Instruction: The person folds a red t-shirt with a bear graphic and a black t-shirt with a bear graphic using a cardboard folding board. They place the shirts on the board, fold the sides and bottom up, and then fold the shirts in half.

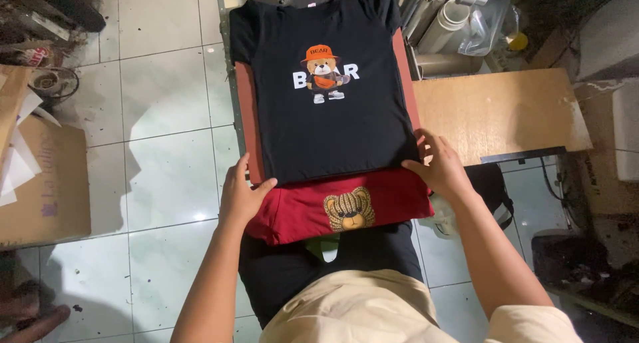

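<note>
A black T-shirt point(326, 123) with a cartoon bear print lies flat on a red-brown press pad point(247, 110). My left hand point(239, 193) grips the shirt's lower left hem corner. At the lower right hem corner my right hand point(439, 166) pinches the fabric. Just below the black shirt lies a dark red garment point(313, 213) with a brown bear face print, draped toward my lap over more black cloth point(293, 270).
A wooden board point(499, 110) sits to the right of the pad. White tubes and plastic point(452, 16) stand at the back right. Cardboard and papers point(40, 176) lie on the tiled floor at left. A black bag point(489, 183) hangs by my right arm.
</note>
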